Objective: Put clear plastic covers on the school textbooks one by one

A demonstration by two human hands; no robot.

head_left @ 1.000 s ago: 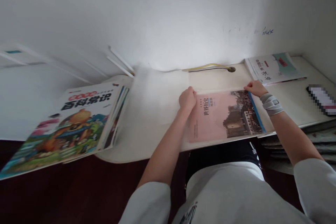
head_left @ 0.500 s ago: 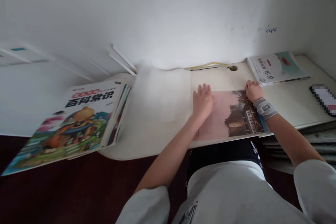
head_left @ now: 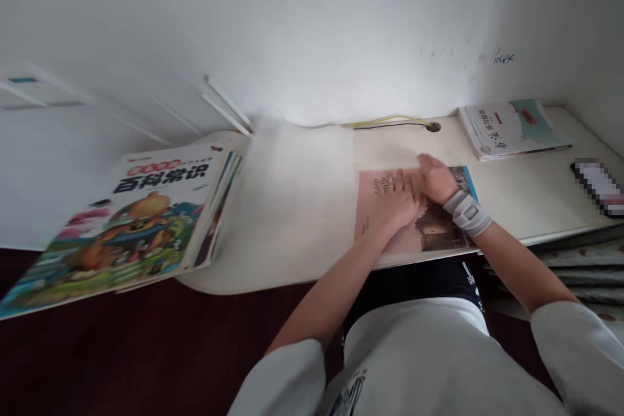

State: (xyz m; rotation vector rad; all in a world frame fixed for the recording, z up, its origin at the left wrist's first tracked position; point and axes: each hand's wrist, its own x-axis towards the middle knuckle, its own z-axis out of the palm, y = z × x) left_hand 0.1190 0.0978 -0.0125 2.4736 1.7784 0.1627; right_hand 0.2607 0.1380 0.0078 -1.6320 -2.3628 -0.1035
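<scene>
A pink book (head_left: 370,208) with a castle picture and a blue strip at its right edge lies on the white desktop. My left hand (head_left: 397,203) rests flat on its cover, fingers spread. Close beside it, my right hand (head_left: 436,179) is over the upper part of the same cover, slightly blurred, with its fingers reaching toward the left one. Neither hand grips anything. A grey band (head_left: 468,212) wraps my right wrist.
At the left, a stack of books topped by a colourful cover (head_left: 146,227) overhangs the desk edge (head_left: 214,289). Thin books (head_left: 511,130) lie at the back right, near a phone (head_left: 598,185). Yellow and black cables (head_left: 390,119) enter a desk hole (head_left: 433,127) by the wall.
My right hand has left the book's right edge and moved left across the cover. My left hand has slid right, uncovering print on the pink part.
</scene>
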